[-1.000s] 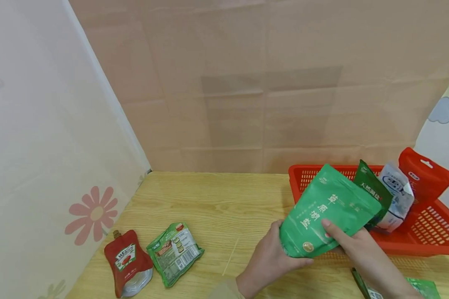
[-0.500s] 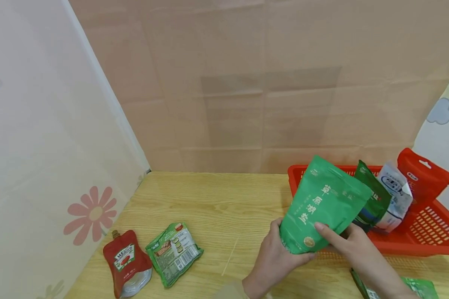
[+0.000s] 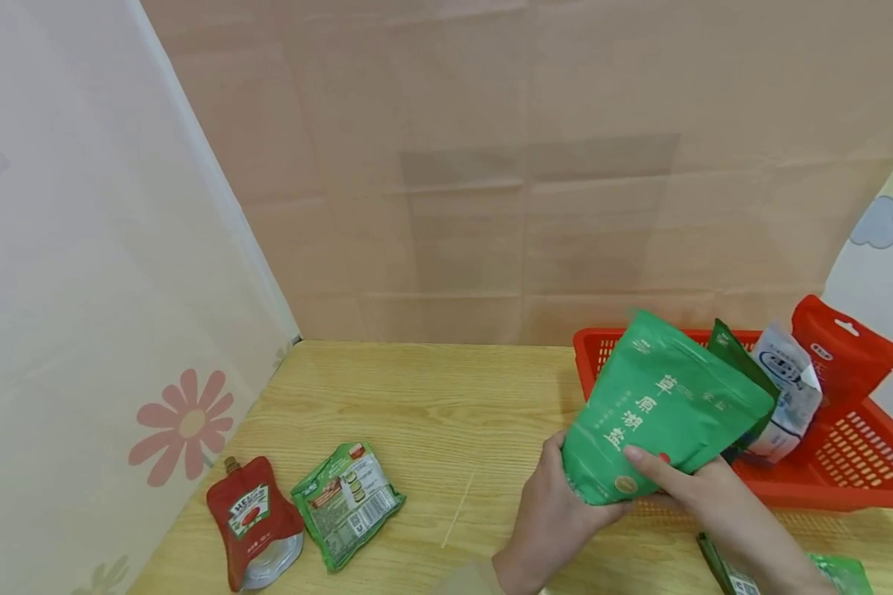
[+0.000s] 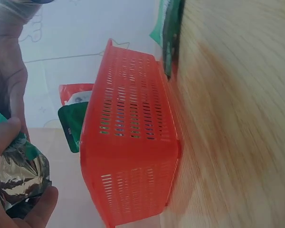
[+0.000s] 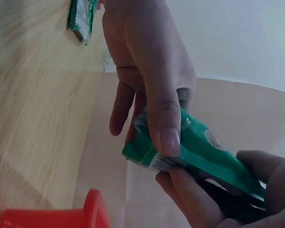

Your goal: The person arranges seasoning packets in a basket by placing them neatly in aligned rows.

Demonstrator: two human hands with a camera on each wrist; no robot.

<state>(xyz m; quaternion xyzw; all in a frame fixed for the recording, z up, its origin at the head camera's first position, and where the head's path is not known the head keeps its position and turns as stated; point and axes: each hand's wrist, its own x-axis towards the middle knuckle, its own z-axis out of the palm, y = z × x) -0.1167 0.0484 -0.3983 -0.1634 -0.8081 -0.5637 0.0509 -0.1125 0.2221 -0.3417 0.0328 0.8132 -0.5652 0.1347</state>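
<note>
Both hands grip a green pouch with white characters point(image 3: 658, 413), raised above the table at the basket's front left. My left hand point(image 3: 554, 516) holds its lower left corner, the thumb below the bottom edge. On the lower right side, my right hand point(image 3: 714, 500) has its thumb on the printed front and its other fingers behind. The gold foil-like bottom point(image 4: 21, 173) shows between the left hand's fingers in the left wrist view. From the right wrist view, the pouch point(image 5: 204, 152) is seen edge-on, pinched between the left hand point(image 5: 149, 61) and right hand point(image 5: 275, 190).
A red basket point(image 3: 826, 496) at the right holds a dark green pouch, a white and blue packet point(image 3: 789, 397) and a red pouch point(image 3: 844, 351). A ketchup pouch point(image 3: 253, 512) and green packet point(image 3: 348, 504) lie at left. More green packets point(image 3: 841, 570) lie in front.
The held pouch swung a little left, then its top leaned back to the right, covering more of the dark green pouch. Both hands keep their grip and have shifted slightly.
</note>
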